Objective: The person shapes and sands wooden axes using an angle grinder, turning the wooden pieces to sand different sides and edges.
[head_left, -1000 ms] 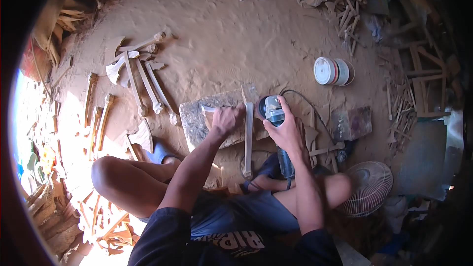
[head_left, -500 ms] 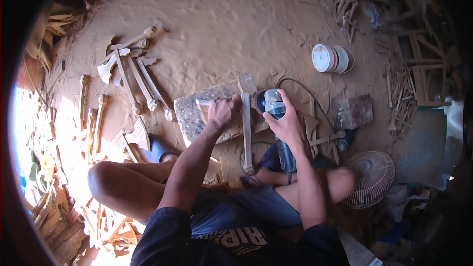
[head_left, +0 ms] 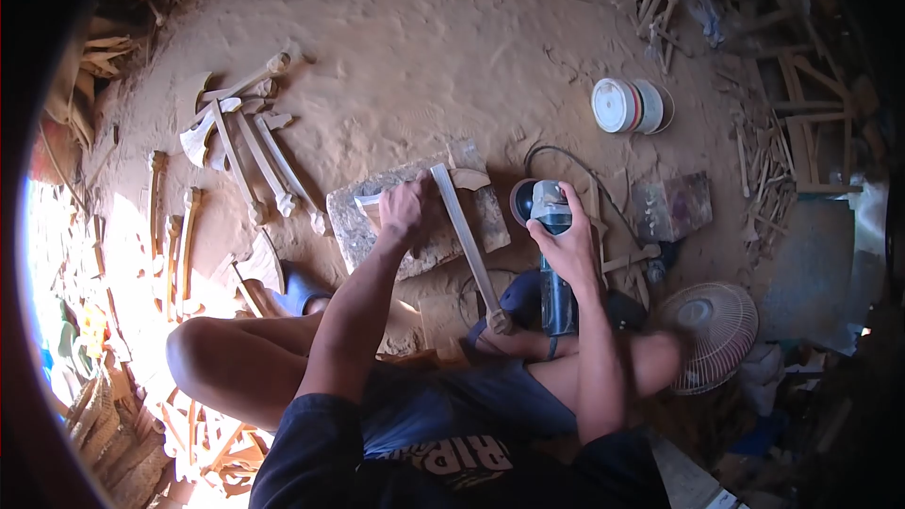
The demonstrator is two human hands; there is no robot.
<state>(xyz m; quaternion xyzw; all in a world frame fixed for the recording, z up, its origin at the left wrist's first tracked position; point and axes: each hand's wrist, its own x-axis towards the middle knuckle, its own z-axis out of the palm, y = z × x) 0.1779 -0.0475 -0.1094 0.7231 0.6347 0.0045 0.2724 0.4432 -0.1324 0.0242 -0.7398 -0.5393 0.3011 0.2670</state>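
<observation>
Presently, over the head camera's feed, I list the following. Item: left hand [head_left: 403, 207], fingers curled tight over a pale wooden workpiece [head_left: 464, 240]; the fist hides the exact hold. Item: the workpiece itself, lying partly across a worn, rough-faced block [head_left: 353, 247], with a long straight shaft slanting off the block's near edge to a knobbed end by the person's right leg. Item: right hand [head_left: 569, 243], thumb on one side and fingers on the other, grasping the head end of an angle grinder [head_left: 557, 297], its body pointing back toward the person. Item: grinder disc [head_left: 520, 204], standing just beside the block and apart from the wood; I cannot tell whether it spins. Item: dark cable [head_left: 566, 153], looped on the sandy floor [head_left: 424, 57] beyond the grinder. Item: white bucket [head_left: 615, 106] with coloured bands, farther out on the right. Item: caged fan [head_left: 702, 344], near the right knee. Item: cluster of shaped wooden pieces [head_left: 259, 155], lying crossed on the floor to the left of the block. Item: wooden frames [head_left: 820, 118], at the far right. Item: blue sandal [head_left: 302, 292], near the left knee.
</observation>
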